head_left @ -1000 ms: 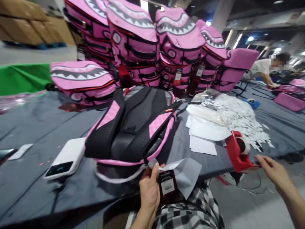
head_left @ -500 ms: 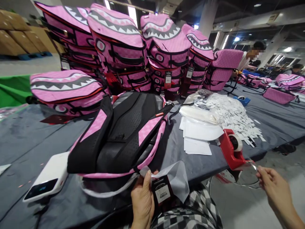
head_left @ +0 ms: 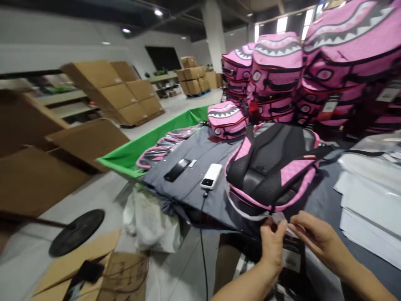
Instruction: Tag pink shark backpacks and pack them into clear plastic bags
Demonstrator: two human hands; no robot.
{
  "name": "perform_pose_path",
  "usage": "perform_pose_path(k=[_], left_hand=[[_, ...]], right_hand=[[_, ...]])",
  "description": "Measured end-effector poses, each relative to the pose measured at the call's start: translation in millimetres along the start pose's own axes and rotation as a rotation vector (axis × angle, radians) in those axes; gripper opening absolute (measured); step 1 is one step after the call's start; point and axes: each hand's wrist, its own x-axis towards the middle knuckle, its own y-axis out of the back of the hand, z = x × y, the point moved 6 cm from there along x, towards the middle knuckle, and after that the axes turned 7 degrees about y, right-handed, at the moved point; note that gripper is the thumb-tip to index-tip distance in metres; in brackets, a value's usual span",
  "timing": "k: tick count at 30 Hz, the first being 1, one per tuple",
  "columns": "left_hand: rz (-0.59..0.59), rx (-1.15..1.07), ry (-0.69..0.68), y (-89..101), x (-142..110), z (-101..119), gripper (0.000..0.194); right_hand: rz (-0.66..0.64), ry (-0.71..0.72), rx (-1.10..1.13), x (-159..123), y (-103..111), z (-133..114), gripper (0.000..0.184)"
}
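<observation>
The left hand (head_left: 272, 246) pinches thin paper (head_left: 278, 217) at the backpack's (head_left: 270, 154) near edge; the right hand (head_left: 316, 234) adjoins from the right, contents indeterminable.

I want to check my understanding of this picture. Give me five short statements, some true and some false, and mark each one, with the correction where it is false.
1. White sheets lie to the right of the backpack. True.
2. The backpack lies with its front upward. False: its shoulder straps are on top.
3. A cable is plugged into the white device. True.
4. The two hands are spread wide apart. False: the left hand and right hand are close together.
5. A dark tag shows between the wrists. True.
</observation>
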Motion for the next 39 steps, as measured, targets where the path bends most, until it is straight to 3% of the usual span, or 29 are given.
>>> perform_pose_path(k=[3,7,10,14,19,25,30,35,37,39], left_hand=[[-0.025,-0.014,-0.053,-4.7,-2,7,0.061],[-0.079,-0.041,-0.044,-8.5,-2,8,0.056],[-0.071,-0.057,-0.021,-4.6,-2,7,0.054],[-0.148,-0.130,0.007,-4.0,-5,4,0.058],[0.002,-0.184,0.110,-0.3,-4,-1,0.056],[-0.050,-0.297,0.154,-4.2,-2,2,0.048],[-0.078,-0.282,0.155,-0.8,0,3,0.048],[0.003,-0.275,0.173,4.3,0,0,0.056],[0.002,-0.287,0.183,3.3,-1,1,0.057],[-0.026,-0.308,0.193,0.4,-1,3,0.058]], right_hand=[[-0.052,0.197,-0.250,20,-11,8,0.032],[-0.008,0.329,-0.614,18,-14,12,0.034],[0.002,0.357,-0.733,17,-16,8,0.037],[0.010,0.315,-0.760,19,-17,6,0.037],[-0.041,0.105,-0.554,8,-13,25,0.033],[-0.147,-0.378,0.047,-1,-28,77,0.031],[-0.166,-0.574,0.484,6,-55,96,0.023],[-0.042,-0.647,0.406,3,-53,101,0.025],[0.014,-0.624,0.270,1,-44,96,0.028],[-0.012,-0.559,0.230,1,-40,86,0.031]])
